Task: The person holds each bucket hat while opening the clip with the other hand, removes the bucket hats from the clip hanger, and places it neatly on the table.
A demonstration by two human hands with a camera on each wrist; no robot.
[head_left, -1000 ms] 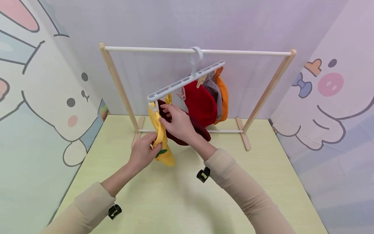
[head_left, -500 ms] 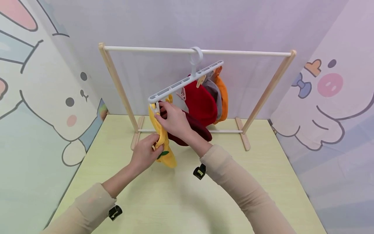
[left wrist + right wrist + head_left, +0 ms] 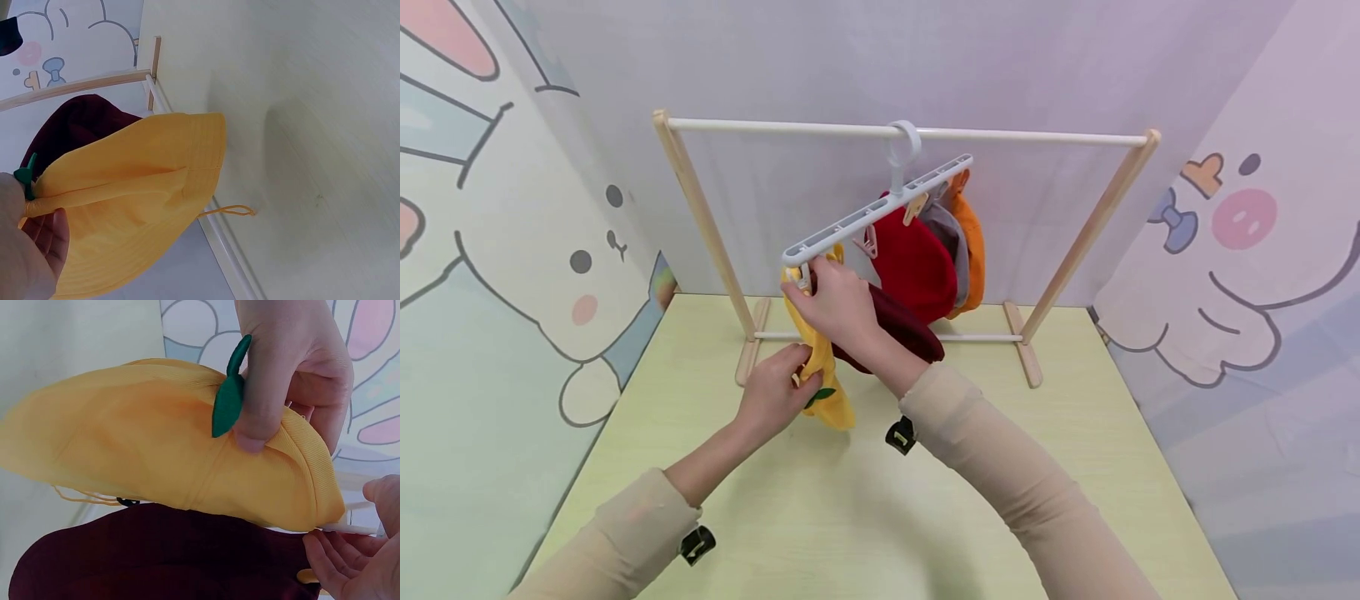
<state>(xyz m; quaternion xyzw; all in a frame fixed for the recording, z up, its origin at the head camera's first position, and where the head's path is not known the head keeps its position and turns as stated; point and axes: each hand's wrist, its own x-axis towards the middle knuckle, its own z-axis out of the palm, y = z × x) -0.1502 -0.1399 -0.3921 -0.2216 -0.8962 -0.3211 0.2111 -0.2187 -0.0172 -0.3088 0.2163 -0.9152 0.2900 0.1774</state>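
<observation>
Carefully: left hand (image 3: 772, 394) pinches the yellow cloth bucket hat (image 3: 824, 392) taut, so the right hand's (image 3: 832, 302) closed grip on the white plastic clip (image 3: 800, 275) should squeeze fully before the hat shifts.

Pale yellow-green table (image 3: 865, 517) filling the lower frame, wooden drying rack (image 3: 700, 217) standing at its far edge
</observation>
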